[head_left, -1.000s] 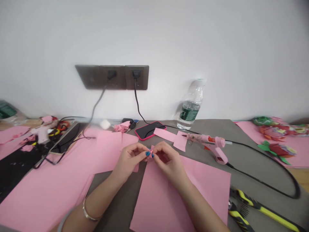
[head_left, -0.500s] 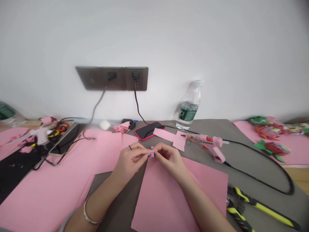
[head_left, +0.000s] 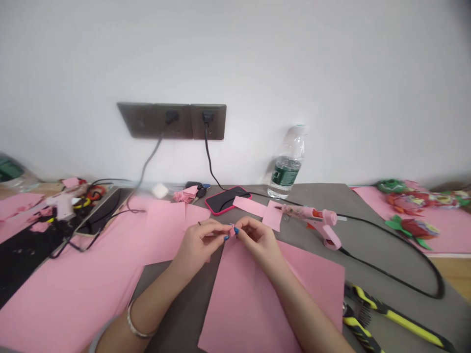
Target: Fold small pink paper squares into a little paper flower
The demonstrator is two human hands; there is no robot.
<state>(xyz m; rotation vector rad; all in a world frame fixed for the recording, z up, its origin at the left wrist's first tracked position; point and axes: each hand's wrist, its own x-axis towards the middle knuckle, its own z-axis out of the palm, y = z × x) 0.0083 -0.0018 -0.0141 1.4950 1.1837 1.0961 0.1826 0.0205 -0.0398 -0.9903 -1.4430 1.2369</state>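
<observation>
Between the fingertips of both hands is a small folded piece of pink paper (head_left: 232,230). My left hand (head_left: 201,241) pinches its left side, and my right hand (head_left: 257,239) pinches its right side. Large pink sheets (head_left: 250,304) lie under my right forearm. Just beyond the hands rest a pink-edged phone (head_left: 228,200) and small cut pink pieces (head_left: 273,215). A pink glue gun (head_left: 312,215) lies to the right of them.
A water bottle (head_left: 286,169) leans at the wall. Yellow-black pliers (head_left: 405,321) lie at the lower right, inside reach of a looping cable (head_left: 437,274). Paper flowers (head_left: 415,229) are at far right. More pink sheets (head_left: 84,294) and another phone (head_left: 104,212) are at left.
The small paper piece has turned slightly between my fingers and looks more folded. Both hands stay in nearly the same place. The view has shifted a little.
</observation>
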